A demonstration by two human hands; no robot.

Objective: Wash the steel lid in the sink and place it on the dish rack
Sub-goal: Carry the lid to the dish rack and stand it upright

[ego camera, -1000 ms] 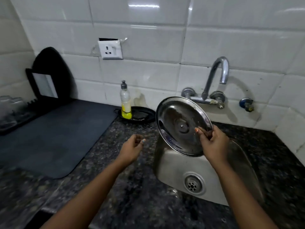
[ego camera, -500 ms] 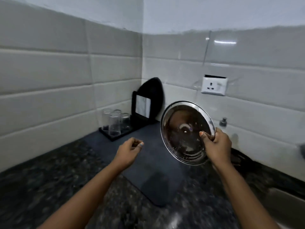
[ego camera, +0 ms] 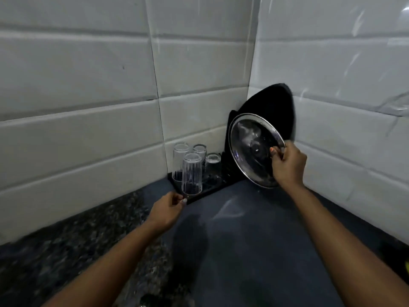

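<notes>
— So where does the steel lid [ego camera: 254,151] sit right now?

— Up in the air, on edge, its inner face toward the camera. The right hand [ego camera: 287,165] is clamped on its rim at about three o'clock, thumb on the inside, fingers behind. The lid's low edge hangs just above the blue drying mat [ego camera: 254,240], in front of the dark plate [ego camera: 272,107] that leans in the corner of the dish rack [ego camera: 212,187].

— And the other hand?

— The left hand [ego camera: 168,209] holds nothing. Its fingers are loosely curled, near the front edge of the rack at roughly seven o'clock from the lid, just below the nearest of the upturned glasses [ego camera: 192,171].

— How should the placing go, then?

— I'd judge it best to lower the lid's six o'clock edge into the rack first, then tip the top back toward twelve o'clock until it rests against the dark plate. Keep the grip firm until the rim is seated; wet steel slides easily.

— Any hazard?

— The glasses stand close at nine o'clock from the lid. A swing that way could knock one, so come straight down and keep the free hand away from them.
</notes>
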